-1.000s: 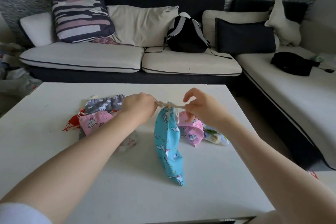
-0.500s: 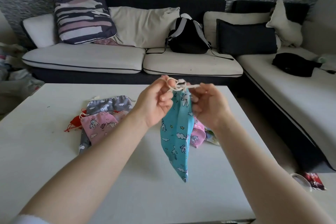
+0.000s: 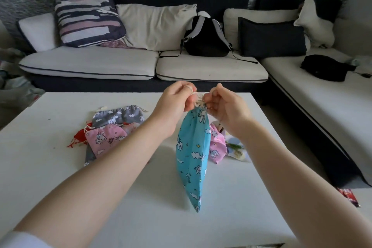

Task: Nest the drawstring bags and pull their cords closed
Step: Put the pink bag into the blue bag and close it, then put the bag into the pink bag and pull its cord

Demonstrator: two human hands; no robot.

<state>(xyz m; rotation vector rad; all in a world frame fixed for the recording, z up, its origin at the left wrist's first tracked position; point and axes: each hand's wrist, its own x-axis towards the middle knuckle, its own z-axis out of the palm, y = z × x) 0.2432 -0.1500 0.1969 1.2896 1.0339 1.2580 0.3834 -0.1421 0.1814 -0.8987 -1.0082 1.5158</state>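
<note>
While both hands were raised above a white table, the left hand and the right hand met at the gathered mouth of a blue drawstring bag. The left fingers were curled and pinching the pale cord, which looped over one of them. The right fingers were also curled in, pinching the cord on the other side of the bag's neck. The knuckles of the two hands sat just beside each other, with the cord bunched between them.

The blue bag, printed with white unicorns and clouds, hung straight down from the fingers, its mouth drawn tight and its lower corner close to the tabletop; whether it touched could not be told.

Below the right fingers and behind the hanging bag lay a small pink bag on the table, with a pale floral bag touching it on the far side.

Well to the left of the left fingers lay a pile: a grey unicorn bag, a pink unicorn bag overlapping it, and a red bag peeking out beside them.

Beyond the fingers stood a sofa with a black backpack on it.
</note>
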